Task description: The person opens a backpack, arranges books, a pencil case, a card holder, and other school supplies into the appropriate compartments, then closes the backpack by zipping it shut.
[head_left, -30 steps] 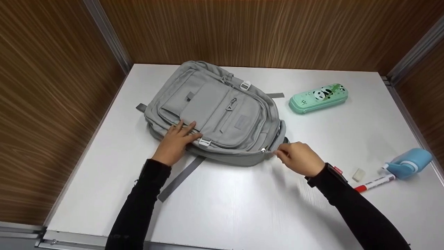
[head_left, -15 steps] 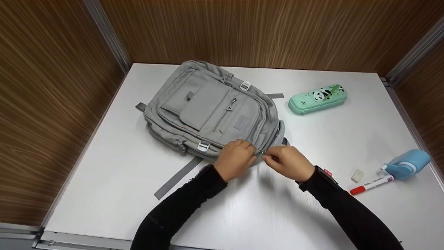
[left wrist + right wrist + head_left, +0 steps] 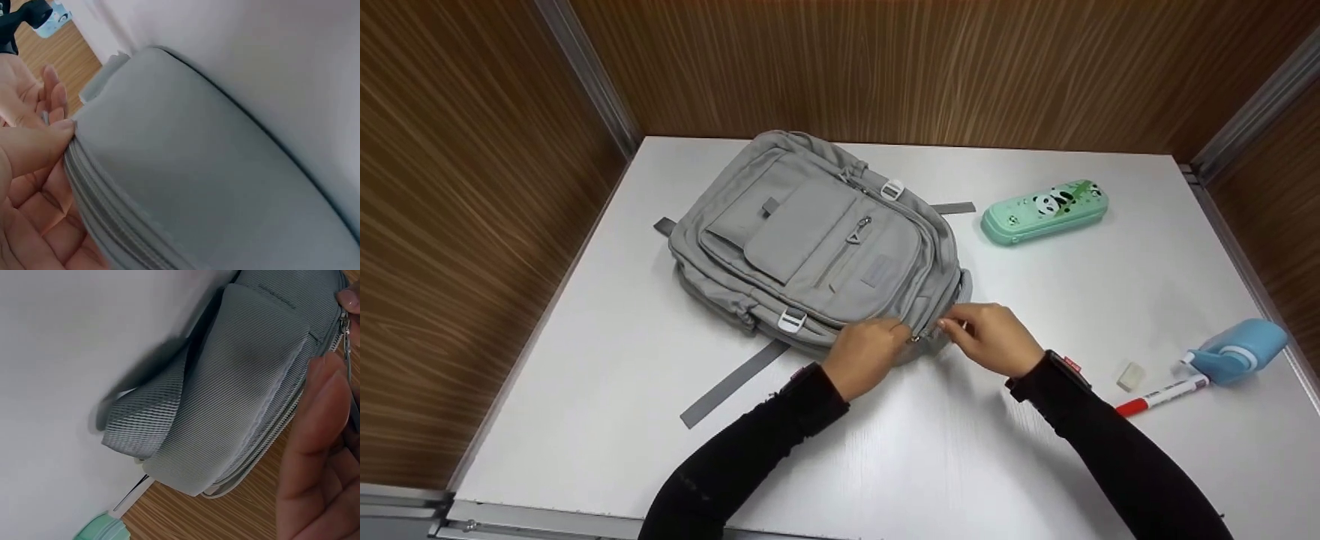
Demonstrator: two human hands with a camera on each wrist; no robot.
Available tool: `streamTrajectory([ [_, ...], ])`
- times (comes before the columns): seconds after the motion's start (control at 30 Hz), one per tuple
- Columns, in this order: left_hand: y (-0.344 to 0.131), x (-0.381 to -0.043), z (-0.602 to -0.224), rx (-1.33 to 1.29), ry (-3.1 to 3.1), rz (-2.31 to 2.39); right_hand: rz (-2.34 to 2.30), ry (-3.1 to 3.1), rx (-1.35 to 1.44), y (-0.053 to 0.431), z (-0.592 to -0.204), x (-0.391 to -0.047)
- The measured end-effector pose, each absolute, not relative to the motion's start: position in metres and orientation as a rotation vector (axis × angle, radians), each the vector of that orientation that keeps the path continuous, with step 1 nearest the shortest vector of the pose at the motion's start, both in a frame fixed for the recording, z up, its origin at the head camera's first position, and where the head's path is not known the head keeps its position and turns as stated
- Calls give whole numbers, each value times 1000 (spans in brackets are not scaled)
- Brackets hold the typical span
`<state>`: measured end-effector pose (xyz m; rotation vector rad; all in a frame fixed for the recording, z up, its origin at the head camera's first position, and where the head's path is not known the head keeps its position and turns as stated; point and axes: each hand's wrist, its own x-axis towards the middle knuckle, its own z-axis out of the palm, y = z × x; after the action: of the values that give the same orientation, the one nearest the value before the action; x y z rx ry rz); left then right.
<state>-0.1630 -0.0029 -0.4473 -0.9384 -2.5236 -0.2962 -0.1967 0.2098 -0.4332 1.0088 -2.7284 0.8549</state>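
Observation:
A grey backpack [image 3: 832,232] lies front side up on the white table, its top end towards the right. At its near right edge my left hand [image 3: 866,352] pinches the fabric beside the zipper; the left wrist view shows the thumb [image 3: 62,126] pressed on that edge. My right hand [image 3: 990,337] is just to the right, fingers curled at the zipper pull [image 3: 347,354]. The pull hangs from its metal slider and runs in behind the right thumb [image 3: 320,410], so its far end is hidden. The zipper track [image 3: 264,444] curves along the bag's top beside the handle [image 3: 149,405].
A green panda pencil case [image 3: 1044,212] lies at the back right. Further right are a blue bottle [image 3: 1241,351], a red-capped white marker [image 3: 1166,394] and an eraser [image 3: 1130,376]. A grey strap [image 3: 735,384] extends from the bag's near side. Wood-grain panels [image 3: 885,75] enclose the table.
My left hand has left the bag's lower side and moved right to the zipper edge, close to my right hand. The right hand has stayed near the slider with only slight movement.

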Motion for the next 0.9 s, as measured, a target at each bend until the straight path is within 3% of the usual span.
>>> streamTrajectory([
  [0.33, -39, -156, -450, -1021, -2563, -433, 863, -2741, 829, 225, -432, -206],
  [0.9, -128, -150, -456, -1058, -2700, -671, 1030, -2818, 758, 241, -441, -210],
])
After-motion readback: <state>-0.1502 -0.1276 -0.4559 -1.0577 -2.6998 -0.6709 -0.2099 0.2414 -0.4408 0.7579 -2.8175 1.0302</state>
